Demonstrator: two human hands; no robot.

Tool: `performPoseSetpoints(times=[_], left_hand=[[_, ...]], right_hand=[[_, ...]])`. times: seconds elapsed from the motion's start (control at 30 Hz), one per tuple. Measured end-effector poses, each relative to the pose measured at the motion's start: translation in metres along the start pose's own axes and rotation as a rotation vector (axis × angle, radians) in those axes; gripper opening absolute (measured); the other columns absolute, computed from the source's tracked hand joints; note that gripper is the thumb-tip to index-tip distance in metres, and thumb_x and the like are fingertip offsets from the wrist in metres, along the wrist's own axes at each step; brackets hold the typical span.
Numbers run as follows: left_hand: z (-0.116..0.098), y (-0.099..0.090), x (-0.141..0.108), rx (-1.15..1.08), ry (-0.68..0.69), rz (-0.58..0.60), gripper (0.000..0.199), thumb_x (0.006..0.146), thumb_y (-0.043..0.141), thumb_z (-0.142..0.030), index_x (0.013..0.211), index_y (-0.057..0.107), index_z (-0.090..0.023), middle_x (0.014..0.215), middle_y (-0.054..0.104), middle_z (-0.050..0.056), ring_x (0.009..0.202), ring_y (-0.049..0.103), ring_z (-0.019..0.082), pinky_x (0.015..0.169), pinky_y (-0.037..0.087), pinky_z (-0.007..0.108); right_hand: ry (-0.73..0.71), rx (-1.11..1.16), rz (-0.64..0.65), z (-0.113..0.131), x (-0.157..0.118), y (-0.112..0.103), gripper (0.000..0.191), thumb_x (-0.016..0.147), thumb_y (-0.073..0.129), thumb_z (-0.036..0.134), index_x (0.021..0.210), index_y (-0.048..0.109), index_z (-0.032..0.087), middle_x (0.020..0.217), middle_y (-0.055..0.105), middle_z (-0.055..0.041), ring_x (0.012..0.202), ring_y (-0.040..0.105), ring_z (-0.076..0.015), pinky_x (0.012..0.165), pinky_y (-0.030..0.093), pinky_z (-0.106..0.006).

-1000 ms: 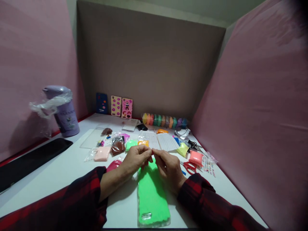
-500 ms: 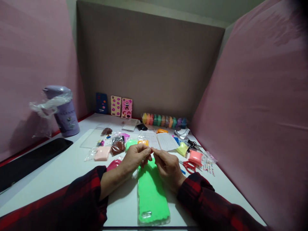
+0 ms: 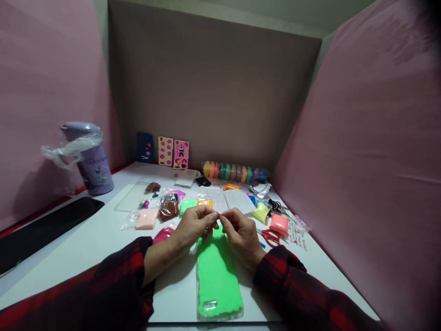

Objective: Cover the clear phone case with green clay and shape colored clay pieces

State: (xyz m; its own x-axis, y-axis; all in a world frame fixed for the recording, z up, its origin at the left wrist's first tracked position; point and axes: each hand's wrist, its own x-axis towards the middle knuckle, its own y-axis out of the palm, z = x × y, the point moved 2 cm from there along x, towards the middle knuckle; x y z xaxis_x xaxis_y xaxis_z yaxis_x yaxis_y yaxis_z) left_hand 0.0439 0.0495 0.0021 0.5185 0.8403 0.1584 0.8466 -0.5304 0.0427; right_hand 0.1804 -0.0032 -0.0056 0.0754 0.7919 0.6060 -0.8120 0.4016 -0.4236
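Note:
A tiny pink piece of clay (image 3: 219,215) sits between the fingertips of both hands, mostly covered by them. My left hand (image 3: 193,230) is closed in a pinch on its left side. From the right, my right hand (image 3: 244,239) pinches it too, thumb and forefinger bent together. Below the hands lies a clear phone case (image 3: 241,315) spread with bright green clay (image 3: 218,276), its camera hole at the near end. Its far end is partly hidden by the hands. Beside my left wrist is a dark pink clay packet (image 3: 163,233).
Several clay packets, including a peach one (image 3: 147,219) and a coral one (image 3: 279,224), lie around an open notebook (image 3: 238,202). Red-handled scissors (image 3: 270,237) are at right. A purple tumbler (image 3: 93,161) stands at left behind a black case (image 3: 51,232). Decorated phone cases (image 3: 166,151) lean at the back.
My right fingers have bent and drawn slightly apart from the left fingertips, showing more of the pink clay. My left hand stays nearly still. The green case has not moved.

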Motion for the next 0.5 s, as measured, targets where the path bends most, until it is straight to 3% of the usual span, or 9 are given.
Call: performPoseSetpoints(times=[0.17, 0.5], left_hand=[[0.0005, -0.0007, 0.0003, 0.031, 0.025, -0.006, 0.029, 0.073, 0.068, -0.041, 0.074, 0.061, -0.013, 0.066, 0.061, 0.000, 0.050, 0.051, 0.008, 0.039, 0.040, 0.017], [0.0027, -0.0021, 0.0012, 0.035, 0.018, 0.003, 0.032, 0.075, 0.065, -0.044, 0.068, 0.060, -0.012, 0.060, 0.059, -0.001, 0.044, 0.048, 0.007, 0.040, 0.039, 0.018]], right_hand=[[0.017, 0.035, 0.032, 0.0004, -0.0007, -0.0004, 0.019, 0.087, 0.051, 0.029, 0.074, 0.056, 0.017, 0.056, 0.052, 0.0026, 0.047, 0.044, -0.0092, 0.044, 0.034, -0.020], [0.039, 0.058, 0.042, 0.0002, -0.0008, 0.0002, 0.019, 0.088, 0.052, 0.031, 0.076, 0.056, 0.017, 0.060, 0.053, 0.0019, 0.049, 0.044, -0.0089, 0.045, 0.033, -0.020]])
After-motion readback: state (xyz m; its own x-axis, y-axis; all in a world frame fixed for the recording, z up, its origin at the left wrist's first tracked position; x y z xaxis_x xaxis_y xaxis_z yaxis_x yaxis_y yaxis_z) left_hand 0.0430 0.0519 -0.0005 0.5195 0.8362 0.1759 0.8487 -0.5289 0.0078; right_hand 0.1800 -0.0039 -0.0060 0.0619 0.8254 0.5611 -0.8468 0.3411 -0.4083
